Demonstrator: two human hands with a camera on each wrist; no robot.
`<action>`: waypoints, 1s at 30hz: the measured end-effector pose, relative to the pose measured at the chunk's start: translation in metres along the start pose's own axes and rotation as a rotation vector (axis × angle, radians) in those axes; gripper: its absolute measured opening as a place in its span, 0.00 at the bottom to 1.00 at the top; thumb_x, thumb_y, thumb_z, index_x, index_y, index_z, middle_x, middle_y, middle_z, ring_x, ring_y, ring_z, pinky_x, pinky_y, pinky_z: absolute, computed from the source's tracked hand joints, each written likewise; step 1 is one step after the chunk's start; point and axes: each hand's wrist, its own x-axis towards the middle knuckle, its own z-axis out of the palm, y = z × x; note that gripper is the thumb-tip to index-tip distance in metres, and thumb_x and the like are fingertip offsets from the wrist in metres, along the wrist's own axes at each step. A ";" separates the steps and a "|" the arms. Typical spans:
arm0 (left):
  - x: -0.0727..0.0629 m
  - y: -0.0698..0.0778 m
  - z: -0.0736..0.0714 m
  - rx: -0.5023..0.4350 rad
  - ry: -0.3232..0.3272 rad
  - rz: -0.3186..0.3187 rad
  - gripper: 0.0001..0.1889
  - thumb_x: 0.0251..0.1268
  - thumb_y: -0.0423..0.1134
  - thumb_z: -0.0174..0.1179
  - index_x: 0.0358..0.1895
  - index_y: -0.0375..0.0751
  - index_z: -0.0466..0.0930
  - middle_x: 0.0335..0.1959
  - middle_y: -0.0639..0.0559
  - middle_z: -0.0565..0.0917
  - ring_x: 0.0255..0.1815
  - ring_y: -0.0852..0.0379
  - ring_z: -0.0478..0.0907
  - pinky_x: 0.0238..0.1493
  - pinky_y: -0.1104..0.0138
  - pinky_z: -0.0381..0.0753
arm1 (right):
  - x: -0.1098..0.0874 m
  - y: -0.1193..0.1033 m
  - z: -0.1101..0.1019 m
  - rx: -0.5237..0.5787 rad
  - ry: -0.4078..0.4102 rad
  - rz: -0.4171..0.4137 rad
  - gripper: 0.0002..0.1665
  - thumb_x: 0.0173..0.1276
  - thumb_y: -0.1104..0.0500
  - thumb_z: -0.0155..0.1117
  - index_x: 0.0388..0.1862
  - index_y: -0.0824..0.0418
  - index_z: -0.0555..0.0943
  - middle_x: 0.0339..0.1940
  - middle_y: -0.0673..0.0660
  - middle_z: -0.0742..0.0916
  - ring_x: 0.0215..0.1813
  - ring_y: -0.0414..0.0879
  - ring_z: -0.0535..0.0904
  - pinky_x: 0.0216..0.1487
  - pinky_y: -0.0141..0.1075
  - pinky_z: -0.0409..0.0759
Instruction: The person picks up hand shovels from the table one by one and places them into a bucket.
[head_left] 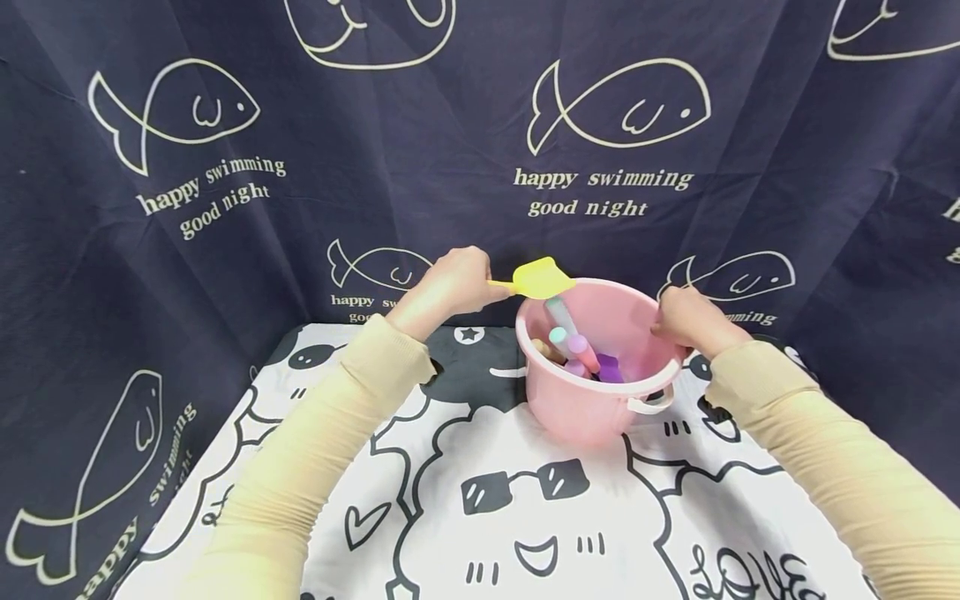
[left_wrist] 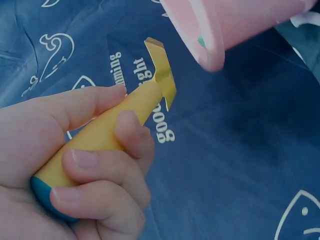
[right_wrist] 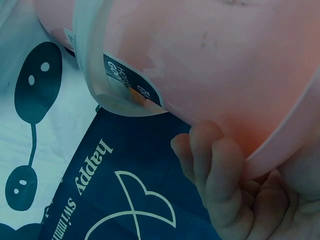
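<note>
My left hand [head_left: 461,279] grips the handle of a small yellow shovel [head_left: 542,278]. The handle has a teal end, seen in the left wrist view, and the blade [left_wrist: 162,72] stands out past the fingers. In the head view the blade appears at the far left rim of a pink bucket [head_left: 577,412]; a gap separates them in the left wrist view. On the bucket's right side, my right hand [head_left: 693,321] holds the rim, fingers [right_wrist: 210,160] curled against the outer wall. Inside lie pink-and-mint tube-like pieces [head_left: 583,352] and a purple piece [head_left: 609,368], partly hidden.
The bucket stands toward the back of a surface covered with a white cloth [head_left: 540,517] printed with black cartoon drawings. A dark blue curtain [head_left: 450,167] with fish drawings hangs close behind. A white handle [head_left: 651,405] hangs on the bucket's near side.
</note>
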 end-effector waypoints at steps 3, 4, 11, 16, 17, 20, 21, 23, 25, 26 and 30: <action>0.003 0.007 0.003 -0.036 -0.042 0.005 0.22 0.55 0.53 0.62 0.12 0.44 0.69 0.10 0.55 0.72 0.17 0.56 0.75 0.22 0.66 0.71 | -0.001 0.000 0.000 0.002 -0.010 0.003 0.12 0.57 0.63 0.60 0.25 0.74 0.77 0.13 0.58 0.79 0.14 0.47 0.76 0.18 0.38 0.74; 0.004 0.009 0.004 -0.044 -0.057 0.003 0.23 0.55 0.54 0.62 0.12 0.44 0.71 0.11 0.54 0.74 0.18 0.57 0.76 0.22 0.66 0.71 | -0.001 0.000 0.000 0.003 -0.011 0.003 0.12 0.57 0.63 0.60 0.24 0.74 0.77 0.12 0.58 0.79 0.14 0.46 0.76 0.18 0.38 0.74; 0.012 0.021 0.013 -0.095 -0.066 -0.006 0.18 0.50 0.51 0.67 0.14 0.43 0.76 0.13 0.54 0.77 0.17 0.58 0.76 0.19 0.68 0.71 | -0.002 -0.001 -0.001 0.004 -0.011 0.000 0.11 0.57 0.63 0.60 0.22 0.72 0.77 0.11 0.57 0.79 0.13 0.46 0.76 0.18 0.38 0.75; 0.019 0.029 0.022 -0.142 -0.029 0.006 0.17 0.48 0.48 0.69 0.14 0.44 0.76 0.11 0.55 0.71 0.16 0.57 0.71 0.16 0.69 0.66 | -0.002 -0.001 0.000 0.003 -0.007 -0.001 0.11 0.57 0.63 0.60 0.23 0.73 0.77 0.13 0.58 0.79 0.14 0.47 0.76 0.18 0.37 0.74; 0.020 0.031 0.024 -0.148 -0.026 0.011 0.16 0.47 0.48 0.70 0.14 0.44 0.77 0.11 0.56 0.71 0.16 0.56 0.72 0.17 0.69 0.66 | -0.002 0.000 -0.001 0.007 -0.006 -0.003 0.11 0.57 0.63 0.60 0.23 0.73 0.77 0.13 0.58 0.79 0.14 0.47 0.76 0.18 0.37 0.75; 0.023 0.036 0.028 -0.166 -0.037 0.022 0.15 0.48 0.48 0.70 0.16 0.43 0.78 0.12 0.55 0.72 0.18 0.56 0.73 0.17 0.69 0.67 | -0.001 0.000 -0.001 0.008 -0.003 -0.016 0.11 0.56 0.63 0.60 0.22 0.72 0.77 0.13 0.59 0.79 0.14 0.47 0.76 0.18 0.37 0.75; 0.025 0.038 0.030 -0.166 -0.045 0.024 0.15 0.48 0.48 0.70 0.16 0.43 0.78 0.12 0.55 0.71 0.18 0.56 0.73 0.17 0.69 0.67 | -0.001 0.000 -0.001 0.009 -0.003 -0.021 0.11 0.56 0.63 0.61 0.21 0.72 0.76 0.13 0.59 0.79 0.14 0.47 0.76 0.18 0.37 0.75; 0.027 0.041 0.033 -0.174 -0.068 0.024 0.15 0.49 0.48 0.70 0.18 0.42 0.79 0.13 0.54 0.71 0.19 0.55 0.74 0.18 0.69 0.68 | -0.001 0.000 -0.001 0.009 -0.005 -0.022 0.11 0.56 0.64 0.60 0.21 0.72 0.76 0.13 0.59 0.79 0.14 0.47 0.77 0.18 0.37 0.75; 0.030 0.044 0.036 -0.173 -0.089 0.028 0.15 0.49 0.48 0.70 0.18 0.42 0.79 0.12 0.54 0.69 0.18 0.56 0.73 0.18 0.69 0.68 | 0.000 0.000 -0.002 -0.002 -0.005 -0.022 0.11 0.55 0.63 0.60 0.20 0.71 0.77 0.13 0.58 0.79 0.15 0.47 0.77 0.19 0.38 0.75; 0.031 0.046 0.038 -0.172 -0.097 0.030 0.15 0.49 0.48 0.70 0.18 0.42 0.79 0.12 0.54 0.68 0.17 0.56 0.72 0.17 0.69 0.68 | 0.000 0.000 -0.002 -0.006 -0.007 -0.022 0.11 0.56 0.63 0.60 0.20 0.71 0.77 0.13 0.58 0.79 0.15 0.47 0.77 0.19 0.38 0.75; 0.035 0.051 0.046 -0.173 -0.114 0.049 0.14 0.50 0.47 0.70 0.19 0.42 0.79 0.13 0.53 0.70 0.18 0.56 0.73 0.19 0.69 0.70 | 0.001 0.001 -0.002 -0.019 -0.004 -0.031 0.11 0.55 0.63 0.60 0.19 0.70 0.76 0.12 0.58 0.79 0.15 0.48 0.77 0.20 0.39 0.76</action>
